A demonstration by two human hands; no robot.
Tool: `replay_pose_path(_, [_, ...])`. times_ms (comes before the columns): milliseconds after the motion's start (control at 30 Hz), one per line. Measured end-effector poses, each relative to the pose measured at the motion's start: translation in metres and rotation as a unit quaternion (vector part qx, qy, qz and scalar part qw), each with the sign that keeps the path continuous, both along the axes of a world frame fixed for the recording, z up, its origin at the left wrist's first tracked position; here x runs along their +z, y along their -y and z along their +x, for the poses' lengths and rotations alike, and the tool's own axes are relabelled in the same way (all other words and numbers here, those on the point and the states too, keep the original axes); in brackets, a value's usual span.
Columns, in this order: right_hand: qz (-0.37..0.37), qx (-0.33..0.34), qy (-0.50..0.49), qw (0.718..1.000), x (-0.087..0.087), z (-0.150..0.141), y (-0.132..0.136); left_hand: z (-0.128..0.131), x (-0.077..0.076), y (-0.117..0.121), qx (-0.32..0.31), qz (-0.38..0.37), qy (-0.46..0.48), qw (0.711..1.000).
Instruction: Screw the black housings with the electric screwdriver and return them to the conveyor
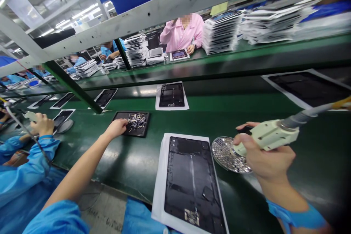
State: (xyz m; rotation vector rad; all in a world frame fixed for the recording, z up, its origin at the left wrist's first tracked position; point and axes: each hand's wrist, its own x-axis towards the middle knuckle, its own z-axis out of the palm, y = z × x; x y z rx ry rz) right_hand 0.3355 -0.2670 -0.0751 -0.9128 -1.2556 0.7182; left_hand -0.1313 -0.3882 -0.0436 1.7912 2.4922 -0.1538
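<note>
My left hand (116,128) reaches to a shallow black tray (143,131) with a heap of small, thin strip-like parts (137,120). Its fingers are pinched together at the near side of the heap; what they hold, if anything, is too small to tell. Wrapped round a pale electric screwdriver (274,135) is my right hand (270,161). The tool's front end points down at a round metal plate full of small holes (226,153). Between my hands an opened black tablet housing (179,175) lies on a white sheet (159,201).
Another tablet housing (172,95) lies farther back on the green bench (131,157). One more (309,86) is at the right. A slanted green post (74,86) rises beyond the tray. At the left, a co-worker's hand (44,124) holds a similar tool. Stacks (221,33) stand behind.
</note>
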Motion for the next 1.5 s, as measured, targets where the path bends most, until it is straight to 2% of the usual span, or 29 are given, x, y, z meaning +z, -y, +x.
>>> replay_pose_path(67, [0.001,0.005,-0.007,1.000,0.001,0.000,0.000,-0.008,0.003,0.008,0.051,0.056,0.060,0.995])
replay_pose_path(133, [-0.003,0.012,-0.015,1.000,0.000,0.000,0.000,-0.014,0.009,0.018,0.101,0.111,0.148,0.978])
replay_pose_path(267, [-0.003,0.013,-0.024,1.000,-0.004,0.000,-0.001,-0.009,0.025,0.036,0.157,0.208,0.351,0.900])
replay_pose_path(367, [-0.012,0.010,-0.030,0.999,-0.005,-0.001,-0.001,0.021,0.029,0.039,0.171,0.245,0.437,0.848])
replay_pose_path(467, [-0.016,0.001,-0.024,1.000,-0.001,-0.002,0.000,0.065,0.017,0.030,0.156,0.225,0.514,0.813])
replay_pose_path(633, [-0.010,-0.004,-0.007,1.000,0.004,-0.001,0.001,0.135,-0.015,0.009,0.112,0.139,0.622,0.762])
replay_pose_path(767, [0.000,-0.001,-0.009,1.000,0.001,0.000,0.000,0.165,-0.032,-0.005,0.099,0.096,0.678,0.722])
replay_pose_path(867, [-0.007,0.007,-0.012,1.000,0.000,0.001,0.000,0.173,-0.041,-0.015,0.108,0.112,0.697,0.700])
replay_pose_path(967, [-0.009,0.015,-0.012,1.000,0.001,0.001,0.002,0.174,-0.050,-0.025,0.113,0.127,0.697,0.697])
replay_pose_path(1133, [-0.003,0.013,-0.008,1.000,0.002,0.000,0.003,0.170,-0.062,-0.031,0.082,0.154,0.652,0.738])
replay_pose_path(1200, [-0.002,0.017,-0.016,1.000,0.001,0.000,0.003,0.168,-0.064,-0.031,0.075,0.165,0.642,0.745])
replay_pose_path(1500, [0.005,0.023,-0.014,1.000,0.000,0.000,0.003,0.165,-0.060,-0.029,0.132,0.177,0.662,0.716])
